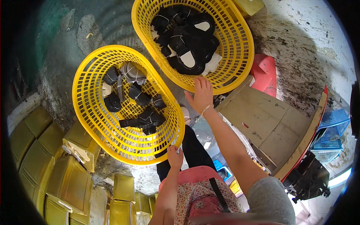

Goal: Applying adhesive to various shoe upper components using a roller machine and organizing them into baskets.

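Note:
Low in the view, my left hand [175, 156] is closed on the near rim of an oval yellow plastic basket [80, 88]. Inside that basket lie several tied bundles of black pieces [151, 118] and a grey bundle [134, 74]. My right hand [202, 95] reaches up to a second yellow basket [245, 48]. Its fingers are stretched out with the thumb apart, and the fingertips meet the near rim. A heap of black pieces that look like shoe uppers [187, 39], with white parts showing, fills much of this farther basket.
Gold-coloured metal tins [69, 183] are stacked at the lower left. To the right stands a worn wooden board or table [266, 116] with a raised edge. Beyond it are a red plastic object [263, 75] and blue baskets [332, 123]. The concrete floor [90, 33] is stained.

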`<state>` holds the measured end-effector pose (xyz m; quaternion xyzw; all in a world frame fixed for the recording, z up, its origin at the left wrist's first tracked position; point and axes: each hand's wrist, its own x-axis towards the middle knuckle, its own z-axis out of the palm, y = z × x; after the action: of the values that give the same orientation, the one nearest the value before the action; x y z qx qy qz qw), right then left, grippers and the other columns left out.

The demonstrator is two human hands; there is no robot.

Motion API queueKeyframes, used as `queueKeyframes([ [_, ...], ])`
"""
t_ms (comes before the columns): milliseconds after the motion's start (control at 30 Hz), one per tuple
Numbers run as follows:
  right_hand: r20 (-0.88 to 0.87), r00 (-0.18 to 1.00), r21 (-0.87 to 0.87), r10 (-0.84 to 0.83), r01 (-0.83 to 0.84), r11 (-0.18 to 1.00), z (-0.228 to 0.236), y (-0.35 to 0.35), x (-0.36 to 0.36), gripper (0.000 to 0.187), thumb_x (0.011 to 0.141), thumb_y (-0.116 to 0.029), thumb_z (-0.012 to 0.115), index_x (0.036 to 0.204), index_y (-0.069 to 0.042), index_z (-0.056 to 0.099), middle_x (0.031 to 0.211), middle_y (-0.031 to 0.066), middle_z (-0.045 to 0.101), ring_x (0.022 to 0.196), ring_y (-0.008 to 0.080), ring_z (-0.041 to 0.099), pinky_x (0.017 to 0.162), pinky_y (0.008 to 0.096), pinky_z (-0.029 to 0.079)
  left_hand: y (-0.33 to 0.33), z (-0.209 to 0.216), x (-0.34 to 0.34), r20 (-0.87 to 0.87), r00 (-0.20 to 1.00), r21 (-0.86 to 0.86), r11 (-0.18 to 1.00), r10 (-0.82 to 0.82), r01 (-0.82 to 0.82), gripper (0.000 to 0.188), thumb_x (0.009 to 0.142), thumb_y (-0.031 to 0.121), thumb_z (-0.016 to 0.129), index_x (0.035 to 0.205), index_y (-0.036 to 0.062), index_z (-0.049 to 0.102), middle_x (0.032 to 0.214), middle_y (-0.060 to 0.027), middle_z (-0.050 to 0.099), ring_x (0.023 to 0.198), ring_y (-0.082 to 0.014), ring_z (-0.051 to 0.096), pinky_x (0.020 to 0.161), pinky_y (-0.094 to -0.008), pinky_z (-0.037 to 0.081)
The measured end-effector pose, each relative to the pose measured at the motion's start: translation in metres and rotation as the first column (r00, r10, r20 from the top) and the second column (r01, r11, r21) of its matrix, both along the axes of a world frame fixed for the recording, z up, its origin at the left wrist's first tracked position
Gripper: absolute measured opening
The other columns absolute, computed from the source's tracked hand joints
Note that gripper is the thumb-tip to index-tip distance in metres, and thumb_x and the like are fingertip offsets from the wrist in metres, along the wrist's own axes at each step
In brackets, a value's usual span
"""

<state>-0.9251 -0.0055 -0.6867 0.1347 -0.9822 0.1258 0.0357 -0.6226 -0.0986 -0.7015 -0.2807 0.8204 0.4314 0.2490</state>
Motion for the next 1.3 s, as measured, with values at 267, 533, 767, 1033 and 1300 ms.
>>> queueKeyframes([
  [267,0.662,0.740,0.403,-0.117,-0.221,0.888,-0.029,0.068,0.039,0.019,0.078,-0.011,0.054,0.096,-0.007,0.058,0.098,0.0131,0.063,0.087,0.0293,0.063,0.080,0.0409,0.047,0.000,0.005,-0.030,0.082,0.996,0.054,0.998,-0.026,0.022,0.020,0.080,0.014,0.063,0.082,0.0018,0.047,0.083,-0.0158,0.050,0.075,-0.0346,0.053,0.067,-0.0434,0.044],
  [533,0.850,0.500,0.413,-0.165,-0.441,0.797,-0.003,0.149,0.072,0.022,0.077,-0.010,0.055,0.098,-0.007,0.059,0.102,0.0140,0.062,0.087,0.0320,0.063,0.082,0.0401,0.048,0.026,0.025,-0.167,-0.389,0.917,-0.086,0.994,-0.091,0.063,0.024,0.075,0.011,0.064,0.095,0.0024,0.052,0.095,-0.0162,0.051,0.094,-0.0349,0.048,0.083,-0.0443,0.038],
  [767,0.957,-0.069,0.154,-0.282,-0.704,0.693,-0.018,0.088,-0.047,0.057,0.068,-0.049,0.066,0.106,-0.006,0.067,0.112,0.0142,0.063,0.105,0.0284,0.059,0.091,0.0367,0.045,0.018,-0.021,-0.281,-0.329,0.841,-0.397,0.871,-0.430,0.290,0.042,0.073,0.019,0.066,0.108,-0.0007,0.053,0.111,-0.0183,0.049,0.111,-0.0362,0.042,0.096,-0.0453,0.033],
  [1033,0.728,0.564,0.337,-0.390,0.201,0.920,-0.194,0.048,-0.096,0.057,0.079,-0.037,0.067,0.112,0.005,0.050,0.119,0.0196,0.052,0.108,0.0336,0.051,0.094,0.0376,0.041,0.007,-0.113,-0.397,0.212,0.818,-0.343,0.743,-0.536,0.575,0.056,0.082,0.023,0.060,0.127,-0.0012,0.038,0.132,-0.0240,0.035,0.126,-0.0381,0.032,0.103,-0.0485,0.028],
  [1300,0.525,0.519,0.224,-0.674,0.680,0.698,-0.239,0.034,-0.096,0.082,0.055,-0.046,0.082,0.112,0.004,0.049,0.114,0.0184,0.053,0.110,0.0347,0.045,0.094,0.0391,0.040,0.006,-0.205,-0.475,0.157,0.890,-0.526,0.726,-0.428,0.442,0.076,0.081,0.028,0.062,0.139,-0.0001,0.022,0.143,-0.0247,0.023,0.134,-0.0384,0.022,0.107,-0.0502,0.022],
])
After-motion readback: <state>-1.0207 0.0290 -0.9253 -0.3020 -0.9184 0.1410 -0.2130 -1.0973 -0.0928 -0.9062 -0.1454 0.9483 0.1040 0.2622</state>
